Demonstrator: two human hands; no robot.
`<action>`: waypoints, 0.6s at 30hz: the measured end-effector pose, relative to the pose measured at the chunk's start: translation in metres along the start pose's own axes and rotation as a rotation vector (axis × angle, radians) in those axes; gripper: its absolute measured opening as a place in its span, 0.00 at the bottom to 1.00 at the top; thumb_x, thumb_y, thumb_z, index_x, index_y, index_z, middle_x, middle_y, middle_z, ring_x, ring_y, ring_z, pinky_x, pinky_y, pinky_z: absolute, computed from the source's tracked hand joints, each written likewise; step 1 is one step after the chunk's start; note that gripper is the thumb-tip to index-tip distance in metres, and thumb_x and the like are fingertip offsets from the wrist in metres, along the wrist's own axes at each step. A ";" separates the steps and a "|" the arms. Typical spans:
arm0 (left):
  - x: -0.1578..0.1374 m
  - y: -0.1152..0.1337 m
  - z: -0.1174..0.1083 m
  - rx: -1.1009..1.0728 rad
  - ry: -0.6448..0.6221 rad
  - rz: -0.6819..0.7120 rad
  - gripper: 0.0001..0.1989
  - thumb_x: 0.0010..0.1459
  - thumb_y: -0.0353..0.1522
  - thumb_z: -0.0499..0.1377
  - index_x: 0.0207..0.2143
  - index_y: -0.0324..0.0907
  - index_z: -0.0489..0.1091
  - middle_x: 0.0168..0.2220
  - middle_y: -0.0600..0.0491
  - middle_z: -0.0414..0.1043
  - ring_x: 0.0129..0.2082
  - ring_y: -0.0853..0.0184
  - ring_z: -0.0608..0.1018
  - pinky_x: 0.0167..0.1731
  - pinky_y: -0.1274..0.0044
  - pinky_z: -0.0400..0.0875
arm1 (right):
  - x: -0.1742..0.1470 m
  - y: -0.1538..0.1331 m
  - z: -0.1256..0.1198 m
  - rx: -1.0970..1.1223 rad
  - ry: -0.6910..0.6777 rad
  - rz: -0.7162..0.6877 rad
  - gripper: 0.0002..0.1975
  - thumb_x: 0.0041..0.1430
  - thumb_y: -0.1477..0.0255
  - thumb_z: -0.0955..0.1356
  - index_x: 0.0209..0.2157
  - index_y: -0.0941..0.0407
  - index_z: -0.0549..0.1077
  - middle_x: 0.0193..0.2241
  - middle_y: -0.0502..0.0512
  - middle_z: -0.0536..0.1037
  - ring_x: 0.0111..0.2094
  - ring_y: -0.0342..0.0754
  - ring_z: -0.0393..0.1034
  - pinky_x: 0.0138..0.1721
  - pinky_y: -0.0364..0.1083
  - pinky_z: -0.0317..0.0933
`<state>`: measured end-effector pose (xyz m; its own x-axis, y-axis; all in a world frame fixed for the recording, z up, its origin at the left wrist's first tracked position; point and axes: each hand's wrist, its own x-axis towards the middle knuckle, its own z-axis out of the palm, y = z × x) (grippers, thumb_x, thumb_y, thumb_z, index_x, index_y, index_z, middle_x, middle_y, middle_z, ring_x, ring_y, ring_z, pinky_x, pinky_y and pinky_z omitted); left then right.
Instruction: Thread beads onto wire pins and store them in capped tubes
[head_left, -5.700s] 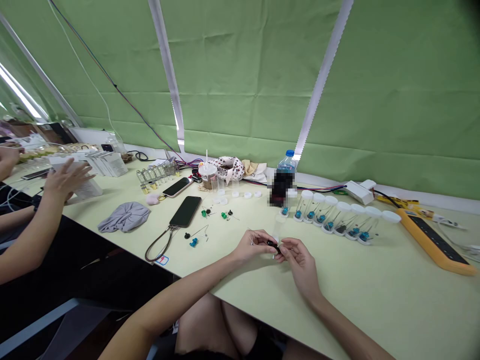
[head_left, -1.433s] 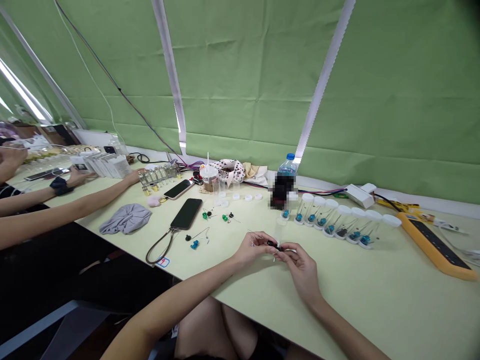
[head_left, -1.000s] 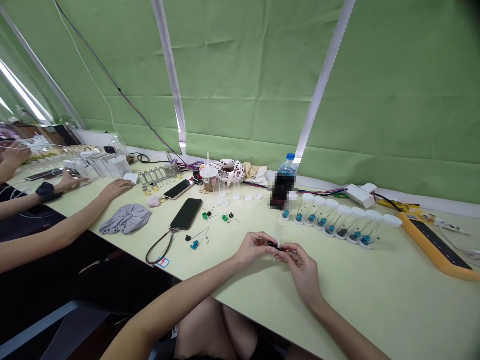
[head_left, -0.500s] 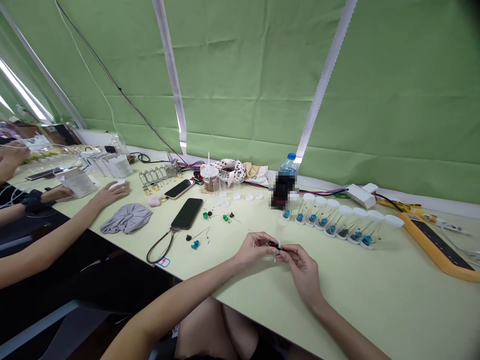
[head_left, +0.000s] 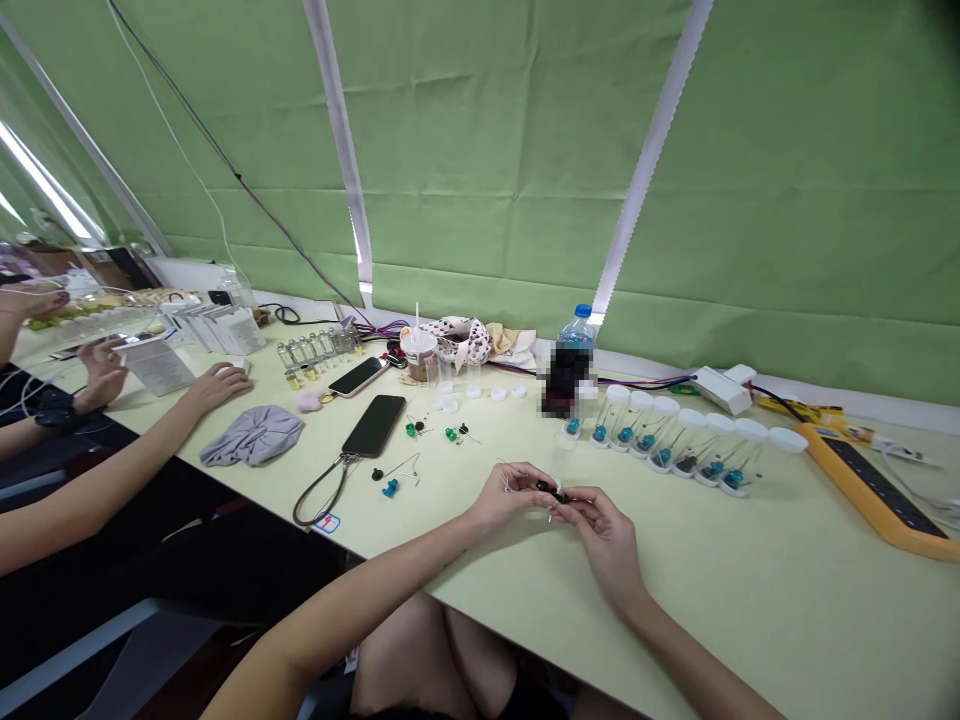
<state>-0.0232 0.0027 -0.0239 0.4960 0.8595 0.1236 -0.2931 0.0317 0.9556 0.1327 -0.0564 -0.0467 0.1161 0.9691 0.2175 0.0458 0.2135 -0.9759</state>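
Between my two hands, above the table's near part, is a small black part [head_left: 553, 491] with a thin wire-like piece by it. The fingertips of my left hand [head_left: 516, 496] pinch its left side. My right hand [head_left: 606, 535] closes thumb and fingers on its right side. Part of it is hidden by the fingers. Just behind stands a clear tube [head_left: 560, 458]. To the left lie a blue piece [head_left: 390, 488], a black piece with a bent wire [head_left: 378, 475], and green pieces [head_left: 452, 436] with small black ones.
Several white-capped clear tubes [head_left: 679, 440] with blue parts stand in a row at right, near an orange power strip [head_left: 877, 490]. A phone [head_left: 375, 427], grey cloth [head_left: 253, 436] and drink cup [head_left: 418, 352] are left. Co-workers' hands [head_left: 217, 388] rest further left.
My hands stay almost in place, with the black part turned slightly between the fingertips. At far left, a co-worker's hand has risen beside a white box.
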 end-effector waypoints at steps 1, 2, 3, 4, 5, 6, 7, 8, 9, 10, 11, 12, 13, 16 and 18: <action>0.000 0.000 0.000 0.003 -0.002 0.003 0.18 0.37 0.37 0.69 0.31 0.35 0.74 0.30 0.47 0.76 0.29 0.66 0.76 0.35 0.74 0.69 | 0.000 0.000 0.000 -0.004 0.000 -0.001 0.13 0.53 0.63 0.69 0.37 0.55 0.70 0.29 0.55 0.79 0.33 0.52 0.74 0.37 0.50 0.67; 0.000 0.001 0.000 0.003 -0.005 0.007 0.18 0.38 0.36 0.69 0.31 0.35 0.74 0.30 0.47 0.76 0.30 0.66 0.76 0.35 0.74 0.69 | 0.000 0.000 0.000 -0.008 0.000 -0.002 0.13 0.53 0.63 0.69 0.37 0.55 0.70 0.29 0.55 0.79 0.33 0.52 0.74 0.37 0.50 0.67; 0.000 0.001 0.000 0.003 -0.006 0.012 0.18 0.38 0.36 0.69 0.31 0.35 0.74 0.31 0.47 0.76 0.30 0.66 0.76 0.35 0.74 0.69 | 0.000 0.001 0.000 -0.011 -0.001 -0.002 0.13 0.53 0.63 0.69 0.37 0.55 0.70 0.29 0.55 0.79 0.33 0.52 0.74 0.37 0.50 0.67; 0.000 0.001 0.000 0.004 -0.005 0.016 0.18 0.38 0.36 0.69 0.31 0.35 0.74 0.31 0.47 0.75 0.30 0.66 0.76 0.35 0.74 0.69 | 0.000 0.001 0.000 -0.012 0.000 -0.002 0.13 0.53 0.63 0.69 0.37 0.56 0.70 0.29 0.56 0.79 0.33 0.52 0.74 0.36 0.50 0.67; 0.000 0.001 0.000 0.007 -0.002 0.019 0.17 0.38 0.36 0.69 0.31 0.35 0.74 0.31 0.47 0.75 0.30 0.66 0.76 0.34 0.75 0.69 | 0.000 0.001 0.000 -0.011 0.002 -0.002 0.13 0.52 0.63 0.69 0.37 0.56 0.70 0.29 0.56 0.79 0.33 0.52 0.74 0.36 0.50 0.67; 0.000 0.000 0.000 0.012 0.000 0.019 0.17 0.38 0.36 0.69 0.31 0.35 0.74 0.30 0.47 0.75 0.30 0.66 0.76 0.34 0.75 0.69 | 0.000 0.001 -0.001 -0.010 0.006 0.000 0.14 0.52 0.62 0.69 0.37 0.56 0.70 0.29 0.56 0.79 0.32 0.52 0.74 0.36 0.50 0.67; 0.000 0.000 0.000 0.019 0.003 0.018 0.17 0.38 0.36 0.69 0.31 0.35 0.74 0.30 0.47 0.75 0.30 0.66 0.76 0.34 0.75 0.68 | 0.000 0.001 -0.001 -0.010 0.007 0.005 0.14 0.52 0.62 0.69 0.37 0.56 0.71 0.29 0.56 0.79 0.32 0.52 0.74 0.35 0.50 0.67; 0.000 0.000 0.000 0.026 0.005 0.015 0.17 0.38 0.36 0.69 0.31 0.35 0.74 0.30 0.47 0.75 0.30 0.66 0.76 0.34 0.75 0.68 | 0.001 0.001 -0.001 -0.010 0.007 0.010 0.15 0.51 0.61 0.69 0.37 0.56 0.71 0.28 0.55 0.79 0.32 0.52 0.74 0.35 0.49 0.67; 0.000 -0.001 0.000 0.030 0.006 0.012 0.17 0.38 0.36 0.69 0.31 0.35 0.74 0.30 0.47 0.75 0.30 0.66 0.76 0.34 0.75 0.68 | 0.001 0.001 -0.001 -0.012 0.008 0.015 0.15 0.51 0.61 0.69 0.36 0.56 0.71 0.28 0.55 0.79 0.32 0.52 0.74 0.35 0.49 0.67; 0.000 -0.001 0.000 0.028 0.006 0.011 0.17 0.38 0.36 0.69 0.31 0.35 0.74 0.30 0.47 0.75 0.30 0.66 0.76 0.34 0.75 0.68 | 0.000 0.000 -0.001 -0.015 0.008 0.019 0.15 0.51 0.60 0.69 0.36 0.56 0.71 0.27 0.55 0.79 0.31 0.52 0.74 0.35 0.49 0.67; 0.000 -0.001 0.000 0.023 0.005 0.012 0.17 0.38 0.36 0.69 0.31 0.35 0.74 0.30 0.47 0.75 0.30 0.66 0.76 0.34 0.75 0.68 | 0.000 0.001 -0.001 -0.018 0.008 0.022 0.15 0.51 0.60 0.69 0.36 0.56 0.71 0.27 0.54 0.78 0.31 0.52 0.74 0.35 0.50 0.67; 0.000 -0.001 0.000 0.017 0.002 0.014 0.17 0.38 0.36 0.69 0.31 0.35 0.74 0.30 0.47 0.75 0.31 0.66 0.76 0.34 0.75 0.68 | 0.000 0.001 -0.001 -0.022 0.007 0.023 0.15 0.52 0.60 0.69 0.36 0.56 0.71 0.26 0.54 0.78 0.31 0.52 0.74 0.35 0.50 0.66; 0.000 -0.002 0.000 0.011 -0.001 0.018 0.17 0.38 0.36 0.69 0.31 0.35 0.74 0.30 0.47 0.75 0.31 0.66 0.76 0.34 0.75 0.68 | 0.000 0.001 -0.001 -0.024 0.006 0.022 0.15 0.52 0.60 0.69 0.37 0.56 0.71 0.26 0.54 0.78 0.31 0.52 0.74 0.35 0.50 0.66; 0.000 -0.001 0.000 0.017 -0.001 0.022 0.18 0.37 0.36 0.69 0.31 0.35 0.74 0.31 0.46 0.75 0.31 0.65 0.76 0.35 0.75 0.68 | 0.001 0.002 -0.002 -0.031 -0.003 0.021 0.15 0.53 0.60 0.68 0.37 0.55 0.70 0.27 0.55 0.78 0.31 0.52 0.74 0.36 0.50 0.66; 0.000 -0.001 0.000 0.031 0.002 0.017 0.18 0.37 0.37 0.69 0.31 0.35 0.74 0.30 0.47 0.75 0.31 0.65 0.76 0.35 0.74 0.69 | 0.001 0.003 -0.002 -0.036 -0.002 0.022 0.15 0.52 0.59 0.68 0.37 0.55 0.70 0.26 0.55 0.78 0.31 0.52 0.74 0.35 0.50 0.66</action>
<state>-0.0234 0.0028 -0.0245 0.4897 0.8607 0.1394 -0.2761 0.0014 0.9611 0.1348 -0.0552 -0.0495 0.1159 0.9737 0.1961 0.0791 0.1877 -0.9790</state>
